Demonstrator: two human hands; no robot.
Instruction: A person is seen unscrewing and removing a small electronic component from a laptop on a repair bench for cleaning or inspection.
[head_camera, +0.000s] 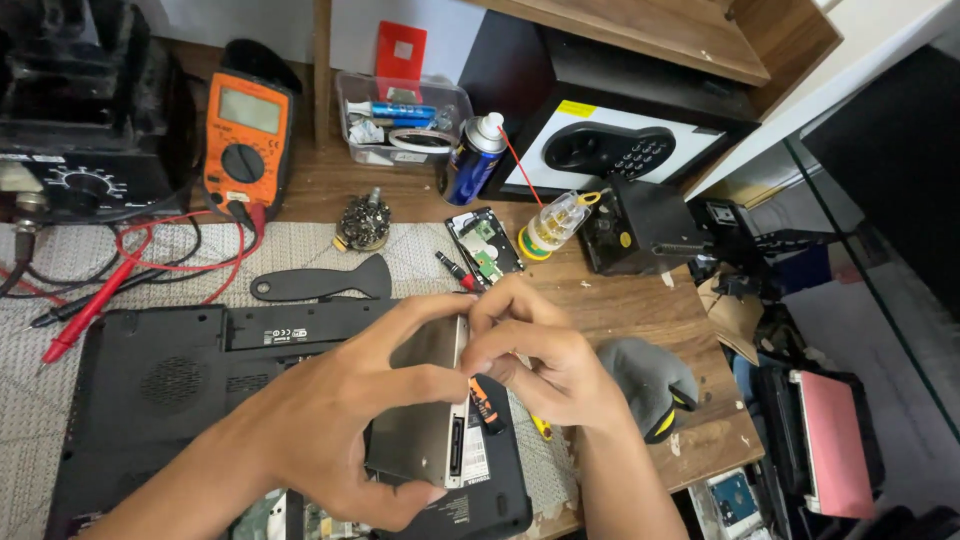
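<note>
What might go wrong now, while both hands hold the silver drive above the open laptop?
1. The silver drive is gripped only at its edges by the left hand and right hand; it may slip onto the black laptop.
2. The fingers work close to the drive's connector, which may be strained.
3. The spray can stands near the hands and could be knocked over.

Laptop (150, 400) upturned on mat (330, 255). Drive (425, 420) in bay at its 3 o'clock edge. Multimeter (245, 135) at 12 o'clock, pry tool (320, 283) between. Glove (650, 385) at 3 o'clock.
</note>
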